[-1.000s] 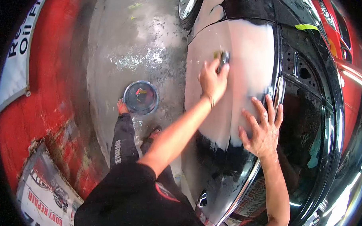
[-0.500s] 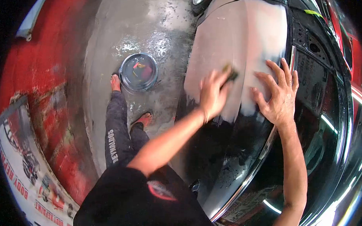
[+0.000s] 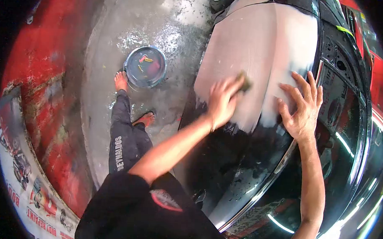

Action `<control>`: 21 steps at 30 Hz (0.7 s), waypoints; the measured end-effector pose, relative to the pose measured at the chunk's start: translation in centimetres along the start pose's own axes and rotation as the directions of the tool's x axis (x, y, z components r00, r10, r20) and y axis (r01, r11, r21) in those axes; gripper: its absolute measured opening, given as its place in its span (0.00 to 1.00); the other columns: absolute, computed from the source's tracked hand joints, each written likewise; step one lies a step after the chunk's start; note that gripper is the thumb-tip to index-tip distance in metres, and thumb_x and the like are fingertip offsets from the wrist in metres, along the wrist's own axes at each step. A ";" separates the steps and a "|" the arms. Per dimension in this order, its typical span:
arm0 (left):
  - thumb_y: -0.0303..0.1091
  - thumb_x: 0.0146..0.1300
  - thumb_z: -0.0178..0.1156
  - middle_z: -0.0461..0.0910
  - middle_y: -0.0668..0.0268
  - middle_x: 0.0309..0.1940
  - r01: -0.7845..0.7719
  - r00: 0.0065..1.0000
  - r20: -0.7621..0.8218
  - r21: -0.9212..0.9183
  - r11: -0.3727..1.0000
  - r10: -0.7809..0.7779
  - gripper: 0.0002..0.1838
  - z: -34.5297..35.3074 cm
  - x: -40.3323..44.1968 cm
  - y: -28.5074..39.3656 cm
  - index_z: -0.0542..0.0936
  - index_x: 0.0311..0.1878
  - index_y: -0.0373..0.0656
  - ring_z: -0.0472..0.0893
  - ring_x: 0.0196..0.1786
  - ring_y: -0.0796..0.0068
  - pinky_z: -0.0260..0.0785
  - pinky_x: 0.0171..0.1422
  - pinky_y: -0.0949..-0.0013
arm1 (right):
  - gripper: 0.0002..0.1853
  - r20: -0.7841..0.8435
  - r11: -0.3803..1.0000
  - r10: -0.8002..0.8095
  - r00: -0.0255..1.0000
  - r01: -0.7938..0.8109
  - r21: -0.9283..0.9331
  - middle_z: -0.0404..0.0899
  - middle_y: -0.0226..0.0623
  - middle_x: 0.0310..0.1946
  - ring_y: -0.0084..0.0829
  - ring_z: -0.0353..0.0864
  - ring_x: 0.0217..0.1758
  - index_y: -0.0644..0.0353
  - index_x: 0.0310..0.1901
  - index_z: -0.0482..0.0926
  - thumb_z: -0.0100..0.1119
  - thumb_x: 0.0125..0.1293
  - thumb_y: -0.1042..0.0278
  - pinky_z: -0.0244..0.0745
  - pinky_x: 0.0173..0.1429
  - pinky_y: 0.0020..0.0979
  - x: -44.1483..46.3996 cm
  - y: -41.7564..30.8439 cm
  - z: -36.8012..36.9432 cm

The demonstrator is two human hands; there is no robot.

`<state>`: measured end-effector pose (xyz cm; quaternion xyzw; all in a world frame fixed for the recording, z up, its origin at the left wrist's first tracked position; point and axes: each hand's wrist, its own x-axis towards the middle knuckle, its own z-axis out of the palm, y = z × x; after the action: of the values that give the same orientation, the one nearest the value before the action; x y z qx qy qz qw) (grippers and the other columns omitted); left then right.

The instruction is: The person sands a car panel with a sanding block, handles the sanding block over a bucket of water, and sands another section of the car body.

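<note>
Left hand [image 3: 221,104] pinching a blurred olive pad [image 3: 244,81] against a pale-coated car door [image 3: 244,45], right hand [image 3: 302,113] spread at the door's window-side edge.

Right fingers [image 3: 302,86] wide apart

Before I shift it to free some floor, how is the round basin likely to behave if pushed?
The basin appears to hold water, so it may feel heavy for its size and slosh if shoved. Its broad round footprint suggests sliding rather than tipping. The floor around it shines wet, so it could slip easily.
</note>
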<state>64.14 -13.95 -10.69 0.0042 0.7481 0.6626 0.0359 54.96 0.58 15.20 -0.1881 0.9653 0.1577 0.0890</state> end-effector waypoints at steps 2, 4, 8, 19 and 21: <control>0.35 0.72 0.75 0.81 0.55 0.78 -0.037 0.998 0.044 0.027 0.999 0.036 0.37 -1.2 -8.1 0.7 0.81 0.84 0.52 0.79 0.77 0.47 0.65 0.84 0.43 | 0.20 0.013 1.000 0.007 1.000 -0.007 0.011 0.76 0.32 0.83 0.50 0.56 0.97 0.39 0.61 0.93 0.74 0.69 0.51 0.37 0.97 0.68 0.0 -0.2 -0.4; 0.36 0.72 0.75 0.83 0.62 0.74 -0.018 0.999 0.027 0.033 0.999 0.017 0.33 -1.2 -9.8 0.2 0.84 0.81 0.56 0.82 0.74 0.53 0.65 0.81 0.44 | 0.20 0.024 1.000 0.006 1.000 -0.007 0.024 0.76 0.33 0.84 0.50 0.54 0.98 0.40 0.60 0.94 0.74 0.68 0.52 0.34 0.98 0.67 0.1 -0.2 -0.5; 0.34 0.74 0.72 0.88 0.53 0.70 0.088 0.994 -0.056 -0.017 0.996 -0.089 0.28 0.4 1.7 -5.1 0.86 0.77 0.46 0.85 0.74 0.48 0.72 0.80 0.46 | 0.19 0.045 0.999 0.007 0.999 -0.009 0.034 0.75 0.34 0.84 0.52 0.54 0.98 0.40 0.58 0.95 0.75 0.66 0.52 0.34 0.98 0.66 0.6 -0.2 -0.6; 0.34 0.72 0.75 0.84 0.60 0.75 0.083 0.996 -0.015 -0.039 0.996 -0.084 0.32 -1.2 -8.2 1.2 0.85 0.80 0.55 0.82 0.72 0.52 0.66 0.78 0.44 | 0.19 0.055 0.999 0.001 0.998 -0.003 0.040 0.77 0.36 0.83 0.56 0.56 0.97 0.40 0.58 0.95 0.74 0.65 0.52 0.36 0.97 0.69 0.8 -0.5 -1.0; 0.27 0.67 0.78 0.84 0.59 0.75 0.028 1.000 -0.008 0.002 1.000 -0.028 0.36 -0.6 -4.1 -0.8 0.86 0.79 0.53 0.82 0.74 0.51 0.69 0.78 0.45 | 0.20 0.061 1.000 -0.009 0.998 0.007 0.021 0.77 0.36 0.83 0.58 0.56 0.96 0.40 0.58 0.95 0.74 0.64 0.51 0.35 0.97 0.68 0.9 -0.2 -0.7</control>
<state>68.21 -14.85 -11.24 -0.0089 0.7491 0.6611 0.0423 54.13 -0.16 15.61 -0.1861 0.9630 0.1529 0.1210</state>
